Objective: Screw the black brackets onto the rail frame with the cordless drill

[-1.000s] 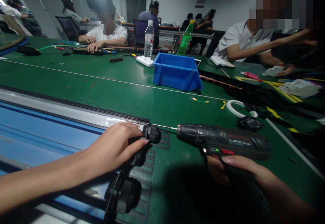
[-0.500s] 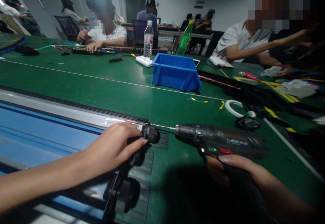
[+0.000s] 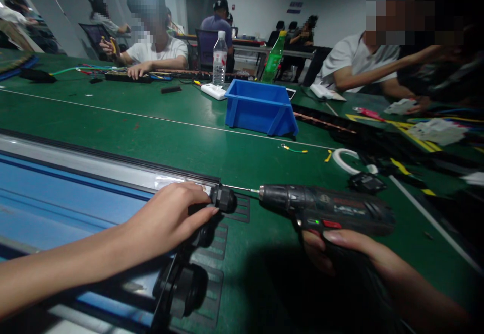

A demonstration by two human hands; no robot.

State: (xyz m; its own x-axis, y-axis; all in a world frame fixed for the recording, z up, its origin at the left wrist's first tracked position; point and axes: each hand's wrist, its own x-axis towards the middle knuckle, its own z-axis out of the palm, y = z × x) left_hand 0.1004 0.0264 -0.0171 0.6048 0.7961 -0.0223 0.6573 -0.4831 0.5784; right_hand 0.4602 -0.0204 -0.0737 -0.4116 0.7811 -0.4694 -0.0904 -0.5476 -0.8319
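Note:
A blue-and-silver metal housing point(image 3: 102, 192) lies at the left, with black cable glands point(image 3: 185, 291) along its right end. My left hand point(image 3: 177, 210) rests over the upper corner of that end, thumb and fingers closed round the base of the top gland point(image 3: 226, 200). My right hand point(image 3: 340, 248) is wrapped round the handle of a black power drill point(image 3: 325, 205), which lies level and points left. Its long thin bit point(image 3: 240, 188) reaches the housing's end just above the top gland. The drill shows a small green light.
Beyond the housing stand a blue bin point(image 3: 260, 109), a clear bottle point(image 3: 220, 61) and a green bottle point(image 3: 273, 59). A white coil point(image 3: 346, 161) and short wires lie behind the drill. People sit across the green table point(image 3: 151, 122).
The drill and my right hand have shifted very slightly left in the view. Across the table, a person's raised hand now shows a yellow-handled tool. My left hand keeps its place.

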